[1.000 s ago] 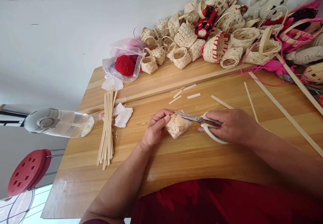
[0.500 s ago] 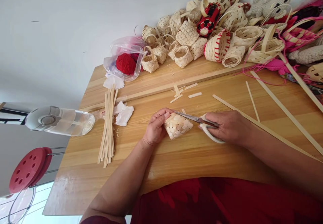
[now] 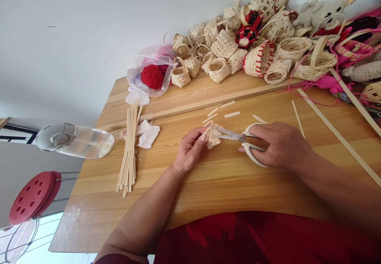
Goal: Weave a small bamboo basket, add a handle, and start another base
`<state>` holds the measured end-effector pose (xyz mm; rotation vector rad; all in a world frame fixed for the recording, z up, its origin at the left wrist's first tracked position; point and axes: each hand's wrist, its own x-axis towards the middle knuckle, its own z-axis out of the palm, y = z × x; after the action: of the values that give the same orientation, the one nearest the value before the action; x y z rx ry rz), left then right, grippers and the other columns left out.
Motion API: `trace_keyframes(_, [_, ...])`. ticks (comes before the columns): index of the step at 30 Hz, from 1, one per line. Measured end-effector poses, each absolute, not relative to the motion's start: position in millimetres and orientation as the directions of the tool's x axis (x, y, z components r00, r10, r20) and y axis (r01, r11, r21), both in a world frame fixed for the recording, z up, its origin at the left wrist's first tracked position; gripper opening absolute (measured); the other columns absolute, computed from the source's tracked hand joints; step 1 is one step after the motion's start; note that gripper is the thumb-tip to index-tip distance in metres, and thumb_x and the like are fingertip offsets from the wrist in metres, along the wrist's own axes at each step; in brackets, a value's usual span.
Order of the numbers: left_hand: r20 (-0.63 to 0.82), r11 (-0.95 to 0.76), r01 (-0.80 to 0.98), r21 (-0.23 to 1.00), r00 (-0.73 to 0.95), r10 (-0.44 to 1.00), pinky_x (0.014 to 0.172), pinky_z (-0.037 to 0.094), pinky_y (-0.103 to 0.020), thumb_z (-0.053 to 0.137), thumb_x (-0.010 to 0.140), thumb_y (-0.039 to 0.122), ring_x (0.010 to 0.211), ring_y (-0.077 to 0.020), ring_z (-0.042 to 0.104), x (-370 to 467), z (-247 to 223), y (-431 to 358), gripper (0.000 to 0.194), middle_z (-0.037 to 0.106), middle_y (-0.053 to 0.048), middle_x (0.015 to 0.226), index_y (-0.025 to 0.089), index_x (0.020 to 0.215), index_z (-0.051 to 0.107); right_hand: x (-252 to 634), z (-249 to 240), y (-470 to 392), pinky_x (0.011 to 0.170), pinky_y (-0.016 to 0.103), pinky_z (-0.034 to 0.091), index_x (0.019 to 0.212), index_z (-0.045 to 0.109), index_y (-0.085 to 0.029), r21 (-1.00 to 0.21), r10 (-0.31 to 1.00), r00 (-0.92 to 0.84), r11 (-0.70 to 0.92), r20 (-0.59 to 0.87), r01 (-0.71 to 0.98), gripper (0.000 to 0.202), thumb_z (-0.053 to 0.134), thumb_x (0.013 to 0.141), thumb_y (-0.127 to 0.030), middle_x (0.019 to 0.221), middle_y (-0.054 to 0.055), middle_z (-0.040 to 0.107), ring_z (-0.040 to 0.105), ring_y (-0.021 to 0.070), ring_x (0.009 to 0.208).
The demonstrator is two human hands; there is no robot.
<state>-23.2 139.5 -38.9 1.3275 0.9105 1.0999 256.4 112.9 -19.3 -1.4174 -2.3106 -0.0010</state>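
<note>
A small woven basket (image 3: 213, 140) of pale strips is pinched between the thumb and fingers of my left hand (image 3: 190, 149), over the middle of the table. It is turned so that strip ends show on its upper side. My right hand (image 3: 282, 145) grips white-handled scissors (image 3: 239, 137), their handles spread and blades parted. The blade tips reach the basket's right side; whether a strip lies between them I cannot tell. Short cut strip pieces (image 3: 231, 114) lie on the table just beyond the basket.
A bundle of long strips (image 3: 128, 149), white tissue (image 3: 149, 136) and a clear bottle (image 3: 77, 140) stand or lie to the left. Behind are a bag with red yarn (image 3: 152, 77) and several woven baskets (image 3: 218, 69). Long strips (image 3: 336, 133) lie on the right.
The basket has been turned in my left hand, its strip ends now showing. The scissors have opened wider and moved to the basket's right side.
</note>
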Motion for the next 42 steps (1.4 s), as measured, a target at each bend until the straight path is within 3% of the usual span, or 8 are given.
trace_keyframes(5, [0.139, -0.136, -0.03, 0.99, 0.242, 0.96, 0.102, 0.05, -0.034, 0.069, 0.094, 0.05, 0.112, -0.0255, 0.07, -23.1, -42.5, 140.2, 0.039, 0.079, -0.008, 0.12, 0.023, 0.12, 0.079, 258.6, -17.8, 114.2, 0.066, 0.038, 0.037, 0.082, 0.065, -0.025, -0.169, 0.851, -0.359, 0.446, 0.383, 0.879, 0.026, 0.066, 0.089, -0.05, 0.073, 0.005, 0.072, 0.064, 0.0256, 0.067])
trace_keyframes(13, [0.136, -0.141, -0.007, 0.99, 0.329, 0.935, 0.101, 0.052, -0.035, 0.066, 0.097, 0.047, 0.11, -0.0257, 0.072, -23.3, -41.9, 136.2, 0.039, 0.079, -0.009, 0.121, 0.023, 0.124, 0.078, 250.8, -13.5, 111.2, 0.065, 0.037, 0.034, 0.079, 0.065, -0.026, -0.168, 0.848, -0.374, 0.459, 0.375, 0.872, 0.027, 0.063, 0.093, -0.049, 0.073, 0.005, 0.071, 0.064, 0.0244, 0.067])
trace_keyframes(19, [0.042, -0.002, -0.129, 0.992, 0.31, 0.95, 0.092, 0.056, -0.033, 0.075, 0.089, 0.051, 0.102, -0.0253, 0.074, -21.9, -39.7, 134.9, 0.042, 0.081, -0.01, 0.114, 0.02, 0.116, 0.081, 249.8, -17.2, 109.4, 0.061, 0.034, 0.032, 0.075, 0.065, -0.024, -0.141, 0.827, -0.383, 0.473, 0.411, 0.87, 0.032, 0.064, 0.093, -0.05, 0.066, 0.002, 0.07, 0.061, 0.0205, 0.06])
trace_keyframes(32, [0.032, 0.014, -0.141, 0.99, 0.32, 0.947, 0.083, 0.057, -0.029, 0.073, 0.091, 0.052, 0.089, -0.0204, 0.073, -19.8, -36.2, 135.1, 0.042, 0.082, -0.009, 0.098, 0.017, 0.113, 0.081, 249.3, -26.7, 107.1, 0.057, 0.03, 0.032, 0.071, 0.054, -0.023, -0.191, 0.834, -0.403, 0.496, 0.378, 0.847, 0.042, 0.063, 0.094, -0.056, 0.062, -0.003, 0.063, 0.058, 0.0145, 0.056])
trace_keyframes(42, [-0.03, 0.085, -0.156, 0.984, 0.326, 0.945, 0.073, 0.054, -0.027, 0.075, 0.087, 0.056, 0.078, -0.0181, 0.068, -19.3, -33.8, 135.1, 0.045, 0.078, -0.008, 0.087, 0.015, 0.106, 0.083, 247.5, -27.0, 105.3, 0.054, 0.03, 0.03, 0.069, 0.052, -0.024, -0.143, 0.843, -0.411, 0.481, 0.347, 0.865, 0.03, 0.062, 0.091, -0.041, 0.062, -0.002, 0.065, 0.059, 0.0156, 0.056])
